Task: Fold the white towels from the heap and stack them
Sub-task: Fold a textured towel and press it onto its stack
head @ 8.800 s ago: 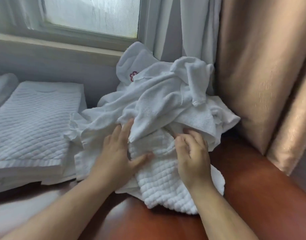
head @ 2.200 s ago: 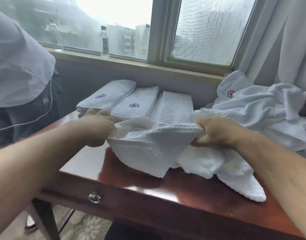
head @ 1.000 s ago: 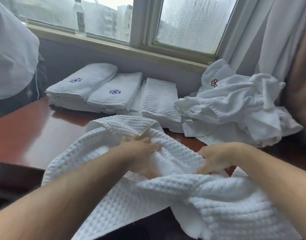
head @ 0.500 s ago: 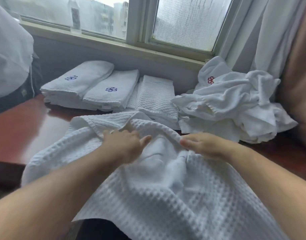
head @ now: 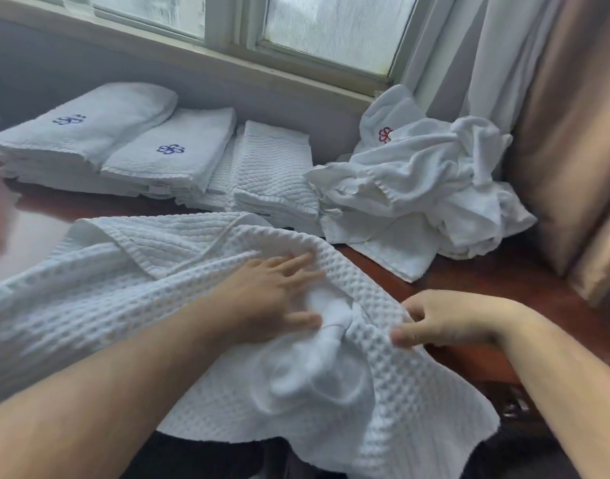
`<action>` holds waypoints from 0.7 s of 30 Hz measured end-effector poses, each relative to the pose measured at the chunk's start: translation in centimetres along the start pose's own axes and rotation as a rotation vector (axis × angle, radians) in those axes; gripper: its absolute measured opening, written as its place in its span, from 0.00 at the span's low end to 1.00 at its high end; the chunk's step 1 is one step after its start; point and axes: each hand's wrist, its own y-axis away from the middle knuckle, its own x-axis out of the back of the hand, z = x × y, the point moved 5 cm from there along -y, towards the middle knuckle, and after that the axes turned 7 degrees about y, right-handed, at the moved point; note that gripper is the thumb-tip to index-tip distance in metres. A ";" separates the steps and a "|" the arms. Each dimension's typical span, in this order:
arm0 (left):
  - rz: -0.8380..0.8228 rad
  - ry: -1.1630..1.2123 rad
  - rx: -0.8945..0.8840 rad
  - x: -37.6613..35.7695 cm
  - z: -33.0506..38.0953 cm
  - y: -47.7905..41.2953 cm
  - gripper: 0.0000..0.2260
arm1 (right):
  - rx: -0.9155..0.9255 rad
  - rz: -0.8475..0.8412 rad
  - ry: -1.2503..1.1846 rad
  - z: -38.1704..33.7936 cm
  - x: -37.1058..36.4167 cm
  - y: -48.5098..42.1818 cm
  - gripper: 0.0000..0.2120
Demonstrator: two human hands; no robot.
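Observation:
A white waffle-weave towel [head: 99, 292] lies rumpled across the near part of the wooden table [head: 469, 292], its front edge hanging over the table's edge. My left hand [head: 272, 299] rests flat on the towel's middle with fingers spread. My right hand [head: 445, 323] pinches the towel's right edge between thumb and curled fingers. The heap of unfolded white towels [head: 421, 188] sits at the back right, one with a red flower mark. Folded white towels [head: 130, 146] with blue marks are stacked at the back left, and a folded waffle towel [head: 272, 174] lies beside them.
A window sill [head: 227, 60] runs along the back wall. A white curtain [head: 469, 53] and a tan drape [head: 573, 133] hang at the right, close to the heap. Bare table shows at the right, between the heap and my right hand.
My left hand has opened flat and slid right over the towel. My right hand has moved back to the towel's right edge and taken a pinch on it. The camera has tilted down.

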 end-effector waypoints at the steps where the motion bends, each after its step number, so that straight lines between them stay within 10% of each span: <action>1: -0.002 -0.010 0.002 -0.1 0.1 0.0 0.36 | 0.062 -0.051 -0.051 -0.8 -0.5 0.2 0.26; 6: -0.006 -0.010 0.051 0.1 0.0 0.4 0.41 | 0.135 0.003 -0.550 -2.1 0.6 -0.1 0.06; 9: -0.037 -0.013 0.073 0.1 0.0 0.7 0.39 | 0.031 0.074 -0.143 -2.2 4.8 -0.7 0.08; 12: -0.040 -0.025 0.051 0.2 0.2 1.0 0.35 | -0.158 0.766 0.425 -3.0 11.3 -1.1 0.13; 15: -0.007 -0.046 0.016 0.3 0.1 1.4 0.35 | 0.065 1.406 0.592 -6.4 11.2 -0.9 0.16; 21: 0.168 -0.136 0.203 1.7 0.4 1.3 0.32 | -0.390 0.627 0.499 -1.9 6.0 -6.9 0.37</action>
